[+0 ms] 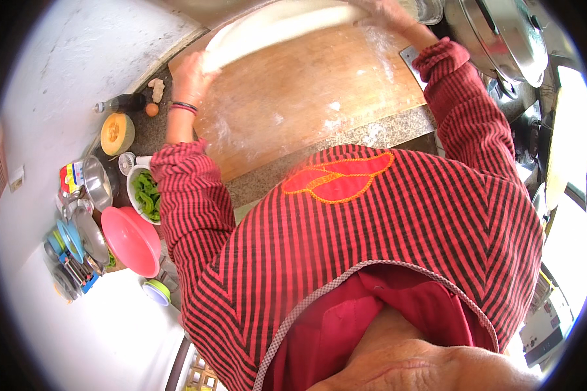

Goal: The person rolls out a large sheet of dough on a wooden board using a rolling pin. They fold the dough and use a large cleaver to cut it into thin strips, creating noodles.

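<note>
A broad pale sheet of dough (274,29) lies across the far part of a wooden board (293,88) dusted with flour. My left hand (193,80), with dark and red bands at the wrist, is at the left end of the dough, its fingers on or around the edge. At the right end of the dough is my right hand (384,12), near the top rim of the view. Both hands are blurred, so their grip is hard to judge. Whether a rolling pin lies within the dough cannot be told.
Left of the board are a dark bottle (127,103), ginger (156,90), an egg (151,109), a halved melon (118,134), a bowl of green peppers (146,194), a steel bowl (97,183) and a pink basin (131,241). A large lidded steel pot (499,39) stands at right, beside a metal blade (413,61).
</note>
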Demonstrator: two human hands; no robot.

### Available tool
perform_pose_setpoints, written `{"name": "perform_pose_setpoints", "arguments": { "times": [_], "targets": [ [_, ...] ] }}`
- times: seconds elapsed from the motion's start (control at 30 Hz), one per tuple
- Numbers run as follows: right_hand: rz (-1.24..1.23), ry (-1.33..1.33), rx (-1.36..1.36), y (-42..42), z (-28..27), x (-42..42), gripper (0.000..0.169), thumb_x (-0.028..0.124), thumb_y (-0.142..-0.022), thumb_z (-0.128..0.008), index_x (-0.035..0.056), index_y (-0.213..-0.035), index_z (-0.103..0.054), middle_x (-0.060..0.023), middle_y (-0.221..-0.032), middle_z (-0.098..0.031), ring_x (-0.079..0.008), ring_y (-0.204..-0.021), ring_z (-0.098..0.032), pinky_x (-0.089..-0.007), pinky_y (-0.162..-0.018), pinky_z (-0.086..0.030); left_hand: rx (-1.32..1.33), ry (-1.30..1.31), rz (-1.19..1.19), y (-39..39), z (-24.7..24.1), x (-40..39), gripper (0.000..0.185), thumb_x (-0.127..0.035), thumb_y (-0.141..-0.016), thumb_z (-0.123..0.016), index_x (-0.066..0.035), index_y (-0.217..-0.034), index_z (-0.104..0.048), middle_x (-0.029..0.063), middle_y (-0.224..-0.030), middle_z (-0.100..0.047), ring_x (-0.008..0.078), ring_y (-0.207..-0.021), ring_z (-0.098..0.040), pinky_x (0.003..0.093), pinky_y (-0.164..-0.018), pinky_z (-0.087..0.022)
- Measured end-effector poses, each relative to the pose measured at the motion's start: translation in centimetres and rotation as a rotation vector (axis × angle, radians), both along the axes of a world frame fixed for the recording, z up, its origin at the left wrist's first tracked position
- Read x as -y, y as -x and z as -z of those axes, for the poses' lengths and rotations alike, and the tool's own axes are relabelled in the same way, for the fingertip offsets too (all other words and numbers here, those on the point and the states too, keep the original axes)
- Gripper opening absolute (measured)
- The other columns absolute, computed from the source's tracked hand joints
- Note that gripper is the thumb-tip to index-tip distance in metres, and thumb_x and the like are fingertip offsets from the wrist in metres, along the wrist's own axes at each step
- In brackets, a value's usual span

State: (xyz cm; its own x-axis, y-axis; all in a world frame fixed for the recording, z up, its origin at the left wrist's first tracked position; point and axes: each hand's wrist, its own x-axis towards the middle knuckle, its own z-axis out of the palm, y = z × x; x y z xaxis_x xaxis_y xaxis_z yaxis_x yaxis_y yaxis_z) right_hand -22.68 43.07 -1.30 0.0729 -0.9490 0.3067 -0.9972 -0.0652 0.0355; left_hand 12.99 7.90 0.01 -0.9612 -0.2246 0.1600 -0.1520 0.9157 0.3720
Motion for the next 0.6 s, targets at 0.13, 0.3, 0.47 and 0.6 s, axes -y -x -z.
{"name": "perform_pose_setpoints", "arguments": {
  "times": [0.13, 0.3, 0.47, 0.6],
  "targets": [
    [0.316, -0.251, 0.085, -5.4, 7.0, -3.0, 0.065, 0.041, -0.077, -0.07, 0.0133, -0.132, -0.05, -0.0139, -0.134, -0.051, -0.0323, -0.126, -0.045, -0.0414, -0.102, -0.042, 0.128, -0.018, -0.051, -4.2, 7.8, -4.2, 0.047, -0.017, -0.071, -0.075, -0.006, -0.112, -0.055, 0.0124, -0.103, -0.058, 0.0303, -0.099, -0.055, 0.0394, -0.087, -0.045],
    [0.434, -0.471, 0.281, -11.3, 8.4, -7.2, 0.067, 0.042, -0.075, -0.071, 0.0157, -0.132, -0.049, -0.012, -0.137, -0.046, -0.0337, -0.13, -0.039, -0.0487, -0.108, -0.031, 0.212, 0.061, -0.062, -9.3, 10.2, -9.8, 0.052, -0.025, -0.073, -0.073, -0.005, -0.117, -0.053, 0.0109, -0.113, -0.056, 0.0302, -0.108, -0.051, 0.0428, -0.095, -0.04],
    [0.306, -0.332, 0.242, -19.9, 8.1, -7.5, 0.078, 0.046, -0.077, -0.066, 0.0127, -0.141, -0.035, -0.0104, -0.147, -0.034, -0.0298, -0.139, -0.025, -0.0548, -0.114, -0.013, 0.211, 0.22, -0.021, -9.9, 8.8, -17.0, 0.069, -0.053, -0.084, -0.055, -0.004, -0.133, -0.046, 0.014, -0.135, -0.047, 0.0302, -0.132, -0.035, 0.0482, -0.112, -0.021],
    [0.335, -0.298, 0.317, -24.6, 8.3, -2.9, 0.07, 0.05, -0.087, -0.05, 0.012, -0.144, -0.033, -0.0072, -0.152, -0.028, -0.0283, -0.142, -0.018, -0.0558, -0.114, -0.008, 0.148, 0.188, 0.025, -6.0, 10.4, -19.7, 0.078, -0.062, -0.087, -0.043, -0.005, -0.14, -0.037, 0.0136, -0.145, -0.037, 0.031, -0.139, -0.024, 0.0511, -0.114, -0.014]
  ]
}}
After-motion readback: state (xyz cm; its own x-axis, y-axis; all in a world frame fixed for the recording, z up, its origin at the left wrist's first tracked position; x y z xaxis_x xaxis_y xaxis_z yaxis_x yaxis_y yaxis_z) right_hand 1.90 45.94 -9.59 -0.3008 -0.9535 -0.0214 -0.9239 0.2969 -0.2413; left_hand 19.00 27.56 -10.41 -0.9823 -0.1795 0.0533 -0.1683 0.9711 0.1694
